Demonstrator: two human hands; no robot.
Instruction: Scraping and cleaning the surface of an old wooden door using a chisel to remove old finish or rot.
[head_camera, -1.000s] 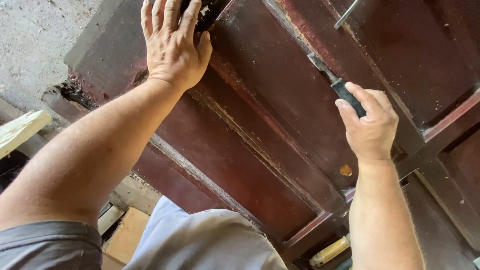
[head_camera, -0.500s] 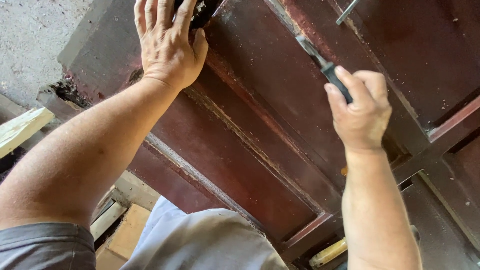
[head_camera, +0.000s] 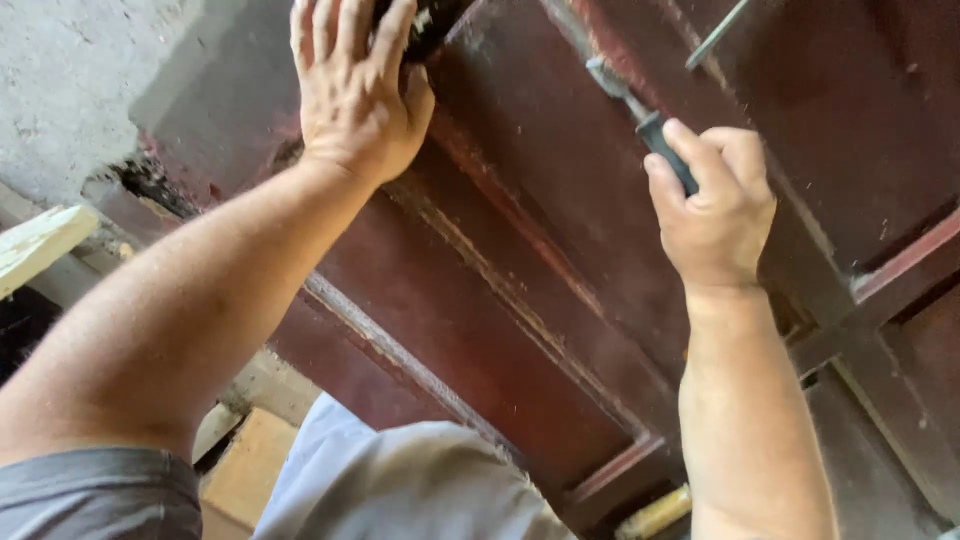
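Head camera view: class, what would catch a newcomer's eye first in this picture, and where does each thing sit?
The big dark red panelled door fills most of the view, its paint worn along the mouldings. At the upper right, the right hand grips a dark-handled scraping tool whose blade end lies against the door. At the top centre, the left hand presses flat on the door, its fingers over a dark object at the frame's edge.
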